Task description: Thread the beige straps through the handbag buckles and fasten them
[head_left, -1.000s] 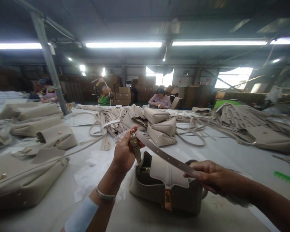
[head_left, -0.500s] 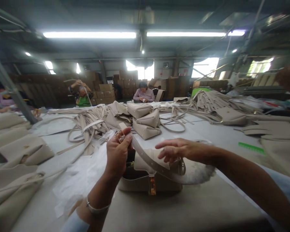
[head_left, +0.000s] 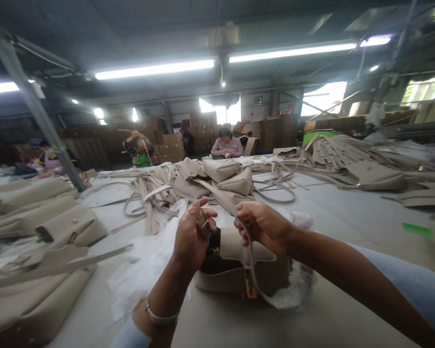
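Observation:
A beige handbag (head_left: 217,282) stands in front of me with its top partly open and a gold clasp (head_left: 251,285) on its front. My right hand (head_left: 263,224) is closed round a beige strap (head_left: 254,263). One end of the strap sticks out beyond the fist toward the far side; the other part loops down over the bag's front into clear plastic wrap (head_left: 299,290). Above the bag's left side, my left hand (head_left: 194,234) curls its fingers around a gold-coloured buckle (head_left: 203,223). What else lies in that palm is hidden.
Several beige bags (head_left: 223,169) and a bundle of straps (head_left: 155,183) lie ahead. More bags (head_left: 72,224) line the left side. White wrapping (head_left: 141,266) lies beside my left arm. A green comb-like strip (head_left: 416,229) is at right. A co-worker (head_left: 226,145) sits across the table.
My right hand has gone from open fingers beside the strap to gripping it. The strap's free end now points away past that hand. The view has shifted left and tilted.

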A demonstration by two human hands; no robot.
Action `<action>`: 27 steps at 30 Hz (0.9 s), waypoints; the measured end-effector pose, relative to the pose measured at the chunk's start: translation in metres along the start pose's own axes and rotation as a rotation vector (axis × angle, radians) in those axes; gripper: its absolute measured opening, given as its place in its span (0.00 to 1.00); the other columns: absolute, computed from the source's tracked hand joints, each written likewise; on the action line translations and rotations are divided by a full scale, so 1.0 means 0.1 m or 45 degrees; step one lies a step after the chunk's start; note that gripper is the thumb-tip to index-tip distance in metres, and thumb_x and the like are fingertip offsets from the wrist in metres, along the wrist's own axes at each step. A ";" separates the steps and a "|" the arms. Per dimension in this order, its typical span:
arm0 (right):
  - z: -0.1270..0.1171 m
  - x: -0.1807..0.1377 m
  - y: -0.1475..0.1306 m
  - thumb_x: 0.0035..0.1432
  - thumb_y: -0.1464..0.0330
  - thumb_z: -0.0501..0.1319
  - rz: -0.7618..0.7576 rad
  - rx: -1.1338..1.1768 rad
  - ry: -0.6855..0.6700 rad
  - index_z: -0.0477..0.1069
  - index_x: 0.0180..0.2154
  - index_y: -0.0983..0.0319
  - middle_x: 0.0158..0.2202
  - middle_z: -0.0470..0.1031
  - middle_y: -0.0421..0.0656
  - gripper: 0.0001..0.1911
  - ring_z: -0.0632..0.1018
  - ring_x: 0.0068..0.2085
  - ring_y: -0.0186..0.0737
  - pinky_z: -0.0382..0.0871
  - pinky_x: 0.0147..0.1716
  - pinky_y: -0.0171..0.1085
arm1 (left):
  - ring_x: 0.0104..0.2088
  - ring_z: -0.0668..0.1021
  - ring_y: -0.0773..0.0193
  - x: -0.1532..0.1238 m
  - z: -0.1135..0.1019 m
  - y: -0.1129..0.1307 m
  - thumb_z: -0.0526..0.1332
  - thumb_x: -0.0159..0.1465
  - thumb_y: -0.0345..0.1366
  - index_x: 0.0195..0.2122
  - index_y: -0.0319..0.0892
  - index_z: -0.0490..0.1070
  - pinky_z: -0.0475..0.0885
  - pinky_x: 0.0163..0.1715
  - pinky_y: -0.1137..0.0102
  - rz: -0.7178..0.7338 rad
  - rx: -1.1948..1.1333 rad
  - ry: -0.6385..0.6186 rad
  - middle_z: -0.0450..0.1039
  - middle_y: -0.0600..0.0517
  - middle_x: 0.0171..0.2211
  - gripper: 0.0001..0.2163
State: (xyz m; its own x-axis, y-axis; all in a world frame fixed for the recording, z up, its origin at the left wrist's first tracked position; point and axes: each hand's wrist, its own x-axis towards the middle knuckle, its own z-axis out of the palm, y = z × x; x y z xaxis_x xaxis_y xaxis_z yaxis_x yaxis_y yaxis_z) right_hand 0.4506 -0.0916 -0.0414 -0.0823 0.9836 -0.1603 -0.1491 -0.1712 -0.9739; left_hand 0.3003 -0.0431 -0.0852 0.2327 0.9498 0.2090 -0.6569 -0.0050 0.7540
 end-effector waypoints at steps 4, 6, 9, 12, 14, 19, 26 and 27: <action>0.07 0.02 0.01 0.48 0.63 0.66 -0.119 -0.065 0.033 0.62 0.30 0.62 0.16 0.58 0.30 0.14 0.52 0.14 0.23 0.41 0.12 0.26 | 0.18 0.69 0.69 0.02 0.00 0.02 0.51 0.67 0.45 0.40 0.35 0.67 0.66 0.21 0.73 -0.129 -0.219 0.048 0.70 0.50 0.24 0.16; 0.16 0.08 0.05 0.41 0.67 0.70 -0.207 -0.120 0.049 0.65 0.32 0.63 0.18 0.64 0.31 0.18 0.57 0.16 0.23 0.49 0.14 0.26 | 0.19 0.70 0.67 0.01 0.02 0.02 0.48 0.67 0.46 0.40 0.35 0.68 0.67 0.22 0.72 -0.158 -0.300 0.057 0.70 0.49 0.24 0.18; 0.26 0.19 0.16 0.35 0.74 0.70 -0.326 -0.200 -0.019 0.70 0.34 0.65 0.27 0.72 0.37 0.19 0.69 0.26 0.28 0.63 0.27 0.28 | 0.21 0.72 0.67 -0.02 0.05 0.02 0.49 0.67 0.42 0.41 0.34 0.69 0.69 0.22 0.72 -0.187 -0.326 0.126 0.71 0.47 0.26 0.16; 0.30 0.29 0.24 0.38 0.74 0.68 -0.461 -0.439 -0.072 0.73 0.33 0.65 0.28 0.72 0.37 0.15 0.69 0.29 0.31 0.63 0.31 0.30 | 0.24 0.74 0.66 -0.04 0.07 0.05 0.51 0.65 0.36 0.45 0.34 0.69 0.71 0.25 0.72 -0.233 -0.305 0.206 0.72 0.46 0.31 0.14; 0.30 0.32 0.25 0.40 0.74 0.66 -0.559 -0.546 -0.053 0.74 0.30 0.65 0.27 0.70 0.36 0.10 0.67 0.28 0.30 0.61 0.28 0.30 | 0.27 0.75 0.64 -0.04 0.07 0.08 0.51 0.64 0.36 0.48 0.35 0.69 0.72 0.28 0.71 -0.236 -0.323 0.183 0.73 0.45 0.34 0.15; 0.29 0.33 0.24 0.40 0.75 0.65 -0.683 -0.755 0.048 0.75 0.30 0.65 0.24 0.68 0.34 0.09 0.64 0.25 0.28 0.57 0.25 0.30 | 0.26 0.75 0.65 -0.01 0.10 0.06 0.50 0.63 0.35 0.48 0.33 0.70 0.72 0.27 0.71 -0.193 -0.312 0.229 0.73 0.44 0.35 0.17; 0.37 0.26 0.21 0.36 0.76 0.65 -0.520 -0.232 -0.073 0.73 0.28 0.67 0.27 0.71 0.38 0.10 0.67 0.26 0.28 0.60 0.26 0.29 | 0.27 0.75 0.66 -0.04 0.18 -0.02 0.54 0.60 0.36 0.48 0.33 0.71 0.70 0.29 0.74 -0.090 -0.210 0.166 0.74 0.47 0.30 0.18; 0.37 0.24 0.19 0.36 0.76 0.65 -0.451 -0.134 -0.077 0.73 0.29 0.67 0.24 0.69 0.36 0.11 0.65 0.23 0.26 0.57 0.22 0.28 | 0.27 0.75 0.67 -0.05 0.18 -0.03 0.55 0.60 0.37 0.49 0.33 0.71 0.70 0.29 0.74 -0.081 -0.167 0.128 0.75 0.47 0.30 0.18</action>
State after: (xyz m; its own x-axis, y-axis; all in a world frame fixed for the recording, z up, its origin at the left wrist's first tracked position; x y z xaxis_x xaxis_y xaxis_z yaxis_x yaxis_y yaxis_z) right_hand 0.4097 -0.0737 -0.0574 -0.1022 0.9753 0.1960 -0.0772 0.1887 -0.9790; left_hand 0.3136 -0.0532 -0.0772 0.2083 0.9734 0.0951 -0.7325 0.0908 0.6747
